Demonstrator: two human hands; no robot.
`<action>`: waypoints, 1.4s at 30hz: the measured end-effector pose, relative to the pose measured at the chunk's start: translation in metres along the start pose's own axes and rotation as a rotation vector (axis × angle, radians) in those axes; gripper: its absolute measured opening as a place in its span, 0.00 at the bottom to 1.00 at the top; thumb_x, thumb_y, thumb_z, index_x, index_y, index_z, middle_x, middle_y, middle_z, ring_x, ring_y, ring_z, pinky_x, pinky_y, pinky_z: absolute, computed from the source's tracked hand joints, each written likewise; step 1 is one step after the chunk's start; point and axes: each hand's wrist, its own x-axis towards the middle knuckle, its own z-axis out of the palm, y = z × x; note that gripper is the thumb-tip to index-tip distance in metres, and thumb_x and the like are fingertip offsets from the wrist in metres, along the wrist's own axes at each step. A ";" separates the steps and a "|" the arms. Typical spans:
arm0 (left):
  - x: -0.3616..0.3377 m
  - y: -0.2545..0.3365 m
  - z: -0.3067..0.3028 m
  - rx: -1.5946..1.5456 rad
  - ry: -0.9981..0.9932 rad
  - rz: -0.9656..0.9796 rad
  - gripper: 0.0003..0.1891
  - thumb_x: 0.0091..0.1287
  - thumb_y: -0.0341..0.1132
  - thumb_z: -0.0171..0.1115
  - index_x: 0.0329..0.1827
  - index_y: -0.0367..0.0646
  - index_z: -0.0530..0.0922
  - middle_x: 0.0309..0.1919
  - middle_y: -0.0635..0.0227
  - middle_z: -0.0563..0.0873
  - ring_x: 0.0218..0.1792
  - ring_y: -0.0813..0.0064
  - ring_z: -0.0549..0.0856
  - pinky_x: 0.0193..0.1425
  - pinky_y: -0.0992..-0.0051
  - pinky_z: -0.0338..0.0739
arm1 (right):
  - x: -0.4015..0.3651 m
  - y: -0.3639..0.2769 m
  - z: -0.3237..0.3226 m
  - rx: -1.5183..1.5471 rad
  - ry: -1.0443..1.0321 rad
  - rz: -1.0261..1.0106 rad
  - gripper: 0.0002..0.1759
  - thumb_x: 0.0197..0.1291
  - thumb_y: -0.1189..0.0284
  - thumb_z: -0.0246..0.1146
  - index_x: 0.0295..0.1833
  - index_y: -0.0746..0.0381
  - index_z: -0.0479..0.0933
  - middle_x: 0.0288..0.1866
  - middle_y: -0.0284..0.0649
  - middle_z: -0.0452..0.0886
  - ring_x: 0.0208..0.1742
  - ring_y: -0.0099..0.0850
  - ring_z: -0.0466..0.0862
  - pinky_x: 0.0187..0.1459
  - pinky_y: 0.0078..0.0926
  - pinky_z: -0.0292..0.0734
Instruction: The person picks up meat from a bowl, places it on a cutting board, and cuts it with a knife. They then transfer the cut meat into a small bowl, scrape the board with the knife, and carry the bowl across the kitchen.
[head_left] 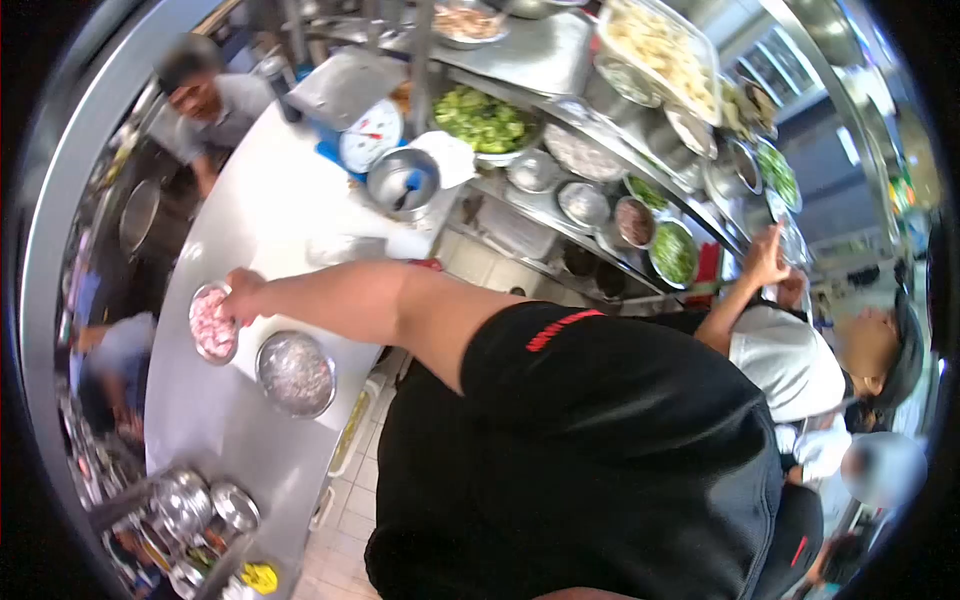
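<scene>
At the far side of the worktop, my right hand (pixel 242 292) is closed at the rim of a small metal bowl (pixel 236 345) filled with pale pink pieces of raw meat (pixel 212 322). My right arm stretches out straight across the table to it. Nearer to me, a wider metal bowl (pixel 265 388) has clear plastic wrap over its contents. A flat clear plastic item (pixel 345 250) lies on the other side of my forearm. My left hand is out of view.
A dial scale (pixel 371 135) and a metal pot (pixel 392 178) stand at the worktop's upper end (pixel 265 205). Shelves hold bowls of chopped greens (pixel 480 118). Several metal pots (pixel 182 500) cluster at lower left. Co-workers are across the table and beside me, including a person (pixel 785 360) at right.
</scene>
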 end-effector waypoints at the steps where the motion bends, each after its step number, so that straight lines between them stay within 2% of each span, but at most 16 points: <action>1: 0.001 -0.011 -0.006 -0.023 0.020 -0.013 0.14 0.76 0.42 0.64 0.57 0.45 0.80 0.49 0.73 0.87 0.35 0.81 0.78 0.44 0.79 0.74 | 0.013 0.008 0.009 -0.008 -0.012 -0.019 0.48 0.52 0.68 0.76 0.78 0.67 0.63 0.37 0.48 0.89 0.28 0.36 0.91 0.25 0.36 0.86; 4: 0.010 -0.046 -0.031 -0.131 0.071 -0.041 0.14 0.76 0.42 0.63 0.57 0.45 0.80 0.49 0.73 0.87 0.35 0.80 0.78 0.44 0.79 0.74 | 0.031 0.017 0.032 0.154 -0.050 -0.098 0.59 0.45 0.69 0.81 0.79 0.75 0.56 0.46 0.54 0.88 0.31 0.39 0.90 0.26 0.37 0.88; 8: 0.012 -0.065 -0.037 -0.322 0.187 -0.030 0.12 0.76 0.40 0.63 0.56 0.46 0.80 0.47 0.72 0.86 0.33 0.79 0.78 0.40 0.78 0.76 | 0.046 -0.006 0.065 0.009 -0.009 -0.148 0.27 0.49 0.71 0.81 0.49 0.76 0.79 0.34 0.52 0.87 0.29 0.38 0.89 0.26 0.37 0.90; 9: -0.007 -0.042 -0.010 -0.364 0.278 0.001 0.11 0.75 0.38 0.62 0.56 0.46 0.80 0.46 0.71 0.86 0.32 0.78 0.79 0.38 0.78 0.77 | 0.056 -0.015 0.075 -0.068 -0.100 -0.087 0.38 0.52 0.68 0.81 0.62 0.77 0.71 0.48 0.54 0.85 0.36 0.38 0.90 0.32 0.34 0.91; 11: 0.023 -0.055 -0.045 -0.426 0.098 0.014 0.10 0.75 0.37 0.61 0.54 0.46 0.80 0.43 0.69 0.85 0.27 0.77 0.77 0.34 0.77 0.77 | 0.062 -0.030 0.107 0.026 -0.101 -0.082 0.21 0.60 0.74 0.76 0.51 0.70 0.73 0.45 0.50 0.84 0.37 0.38 0.88 0.34 0.35 0.91; 14: 0.059 -0.082 -0.082 -0.413 0.090 0.109 0.08 0.75 0.37 0.61 0.49 0.45 0.80 0.41 0.68 0.85 0.25 0.78 0.75 0.31 0.77 0.74 | 0.066 -0.042 0.165 0.171 -0.181 -0.043 0.20 0.63 0.76 0.73 0.54 0.69 0.73 0.50 0.50 0.83 0.41 0.37 0.88 0.40 0.35 0.92; 16: 0.082 -0.098 -0.122 -0.516 -0.260 -0.005 0.08 0.76 0.38 0.61 0.41 0.44 0.80 0.31 0.69 0.83 0.21 0.79 0.71 0.27 0.76 0.67 | 0.069 -0.050 0.209 0.265 -0.071 0.020 0.20 0.67 0.76 0.70 0.58 0.68 0.71 0.54 0.50 0.81 0.45 0.37 0.87 0.44 0.35 0.92; 19: 0.082 -0.113 -0.158 -0.027 -0.125 0.065 0.13 0.78 0.38 0.54 0.32 0.46 0.75 0.16 0.78 0.65 0.17 0.78 0.64 0.24 0.75 0.60 | 0.107 -0.032 0.279 0.279 -0.065 0.023 0.21 0.69 0.75 0.68 0.62 0.68 0.70 0.54 0.48 0.81 0.45 0.37 0.87 0.44 0.33 0.92; 21: 0.094 -0.131 -0.184 -0.214 -0.106 0.030 0.15 0.78 0.39 0.53 0.29 0.49 0.71 0.16 0.79 0.63 0.17 0.79 0.63 0.24 0.76 0.59 | 0.118 -0.028 0.325 0.296 -0.022 0.033 0.21 0.70 0.74 0.68 0.63 0.68 0.70 0.54 0.47 0.81 0.46 0.37 0.87 0.45 0.34 0.91; 23: 0.033 -0.061 -0.163 -0.322 0.075 -0.204 0.15 0.77 0.39 0.55 0.27 0.52 0.69 0.16 0.79 0.61 0.16 0.80 0.62 0.23 0.77 0.58 | 0.125 -0.029 0.365 0.323 -0.001 0.088 0.22 0.69 0.76 0.69 0.64 0.68 0.71 0.55 0.46 0.81 0.46 0.37 0.87 0.45 0.35 0.91; 25: 0.028 -0.049 -0.177 0.051 0.141 -0.186 0.15 0.76 0.38 0.55 0.27 0.52 0.68 0.16 0.79 0.60 0.16 0.81 0.61 0.22 0.78 0.58 | 0.144 -0.022 0.407 0.315 0.006 0.050 0.21 0.70 0.75 0.66 0.64 0.67 0.71 0.55 0.48 0.82 0.44 0.35 0.87 0.40 0.32 0.90; 27: 0.039 -0.082 -0.197 -0.356 0.203 -0.191 0.11 0.74 0.37 0.57 0.31 0.49 0.73 0.20 0.78 0.67 0.18 0.82 0.66 0.21 0.79 0.61 | 0.144 -0.027 0.445 0.306 0.001 0.011 0.19 0.71 0.74 0.64 0.64 0.66 0.72 0.55 0.49 0.84 0.42 0.34 0.88 0.34 0.29 0.89; 33: 0.023 -0.146 -0.214 -0.584 0.519 -0.167 0.07 0.67 0.31 0.64 0.45 0.39 0.80 0.39 0.60 0.86 0.25 0.75 0.76 0.25 0.78 0.70 | 0.172 -0.016 0.526 0.385 -0.295 -0.050 0.15 0.77 0.66 0.61 0.61 0.63 0.73 0.53 0.45 0.83 0.45 0.35 0.87 0.41 0.32 0.89; 35: 0.008 -0.147 -0.217 -0.516 0.469 -0.251 0.11 0.67 0.32 0.63 0.50 0.39 0.80 0.41 0.61 0.86 0.29 0.73 0.78 0.28 0.76 0.73 | 0.185 -0.011 0.541 0.379 -0.310 -0.047 0.15 0.77 0.66 0.61 0.61 0.63 0.73 0.52 0.45 0.83 0.45 0.34 0.87 0.41 0.32 0.89; 36: 0.011 -0.182 -0.233 -0.330 0.260 -0.017 0.13 0.67 0.34 0.63 0.52 0.40 0.80 0.43 0.61 0.86 0.33 0.71 0.80 0.30 0.76 0.74 | 0.190 -0.009 0.547 0.373 -0.311 -0.047 0.15 0.77 0.65 0.61 0.60 0.63 0.73 0.52 0.45 0.83 0.45 0.34 0.87 0.41 0.32 0.89; 42: -0.018 -0.205 -0.218 -0.514 0.397 -0.297 0.13 0.68 0.38 0.66 0.50 0.43 0.80 0.42 0.63 0.86 0.34 0.70 0.81 0.33 0.71 0.75 | 0.217 0.016 0.556 0.317 -0.287 -0.032 0.15 0.78 0.64 0.60 0.59 0.63 0.74 0.52 0.45 0.83 0.44 0.34 0.87 0.41 0.32 0.89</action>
